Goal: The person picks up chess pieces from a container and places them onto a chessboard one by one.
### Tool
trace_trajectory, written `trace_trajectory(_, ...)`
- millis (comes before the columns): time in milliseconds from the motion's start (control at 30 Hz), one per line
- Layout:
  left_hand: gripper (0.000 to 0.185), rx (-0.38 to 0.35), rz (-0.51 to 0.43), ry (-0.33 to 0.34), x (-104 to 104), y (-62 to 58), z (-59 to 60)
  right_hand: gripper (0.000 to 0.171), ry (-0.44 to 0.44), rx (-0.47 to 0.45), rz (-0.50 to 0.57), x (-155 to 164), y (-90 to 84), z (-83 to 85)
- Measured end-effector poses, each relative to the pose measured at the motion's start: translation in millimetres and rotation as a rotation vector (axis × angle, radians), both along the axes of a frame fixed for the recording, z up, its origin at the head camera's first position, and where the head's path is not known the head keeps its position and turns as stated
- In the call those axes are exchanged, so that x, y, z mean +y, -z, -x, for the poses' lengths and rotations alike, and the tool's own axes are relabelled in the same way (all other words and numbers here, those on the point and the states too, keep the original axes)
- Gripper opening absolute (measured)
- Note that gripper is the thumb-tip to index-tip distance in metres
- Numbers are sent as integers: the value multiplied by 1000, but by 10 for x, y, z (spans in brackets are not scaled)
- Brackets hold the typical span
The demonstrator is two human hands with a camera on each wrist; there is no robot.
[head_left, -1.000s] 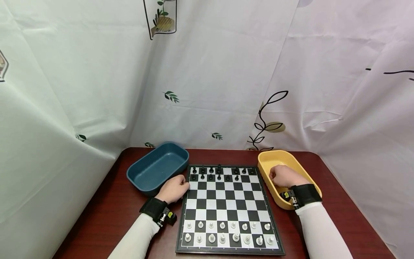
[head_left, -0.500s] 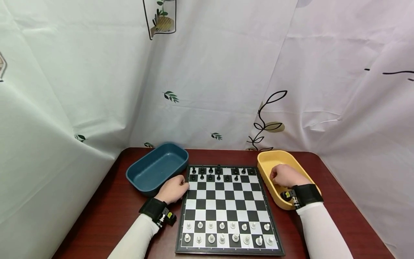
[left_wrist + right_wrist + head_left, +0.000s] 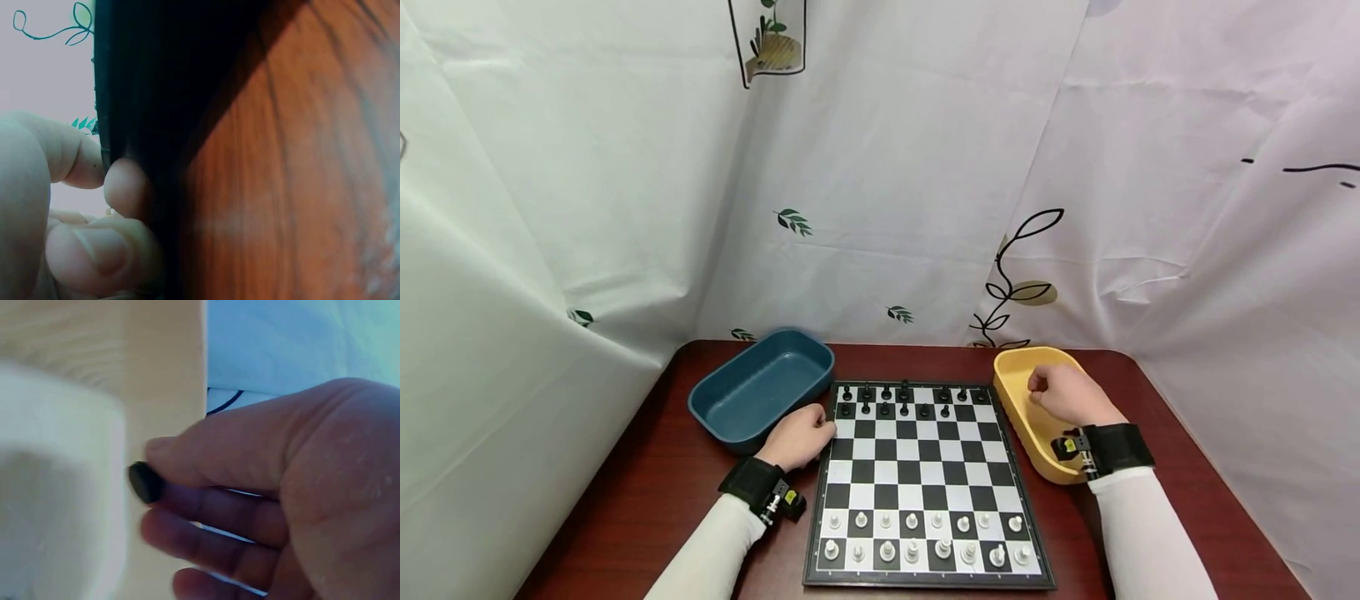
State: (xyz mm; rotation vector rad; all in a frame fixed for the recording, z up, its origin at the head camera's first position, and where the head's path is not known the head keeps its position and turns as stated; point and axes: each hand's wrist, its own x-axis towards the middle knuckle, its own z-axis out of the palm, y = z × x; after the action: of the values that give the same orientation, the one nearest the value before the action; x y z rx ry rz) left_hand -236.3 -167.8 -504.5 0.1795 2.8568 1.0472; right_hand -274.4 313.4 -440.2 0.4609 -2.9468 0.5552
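Chessboard (image 3: 925, 475) between two tubs: left tub (image 3: 760, 385), right tub (image 3: 1022, 400).

We note a dark red table (image 3: 625, 517) backed by a white curtain (image 3: 910, 167) printed with leaf motifs. A blue tray (image 3: 760, 387) sits at the table's far left (just beside the board's corner). White chess pieces (image 3: 925, 536) fill the two nearest rows.

Setting: makeshift recording booth | Evidence: white leaf-printed sheets (image 3: 910, 167) hung across whole upper frame | dark red wooden surface (image 3: 625, 517) at bottom, carrying chessboard (image 3: 925, 483) and two tubs
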Motion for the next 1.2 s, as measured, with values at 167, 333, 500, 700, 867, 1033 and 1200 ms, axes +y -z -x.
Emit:
trace_trajectory(167, 23, -7, -2, -2, -8, -6, 5, 4, 39, 112, 24, -47, -81, 1)
trace_trajectory(333, 24, -15, 3, 0, 10, -28, 10, 8, 39, 173, 64, -101, -118, -6)
trace_trajectory(500, 23, -9, 6, -3, 16, -32, 16, 14, 18, 208, 96, -225, -185, -13)
trace_trajectory(700, 23, -14, 2, -9, 8, -14, 14, 15, -5, 201, 103, -410, -254, -18)
trace_trajectory(867, 23, -7, 3, -9, 3, 0, 15, 10, -36, 196, 90, -570, -285, -7)
trace_trajectory(1033, 23, -6, 1, -4, 1, 0, 12, 12, -73, 168, 116, -736, -304, 1)
trace_trajectory(1200, 23, -3, -9, -3, -7, -6, 13, 11, -123, 183, 134, -885, -315, 20)
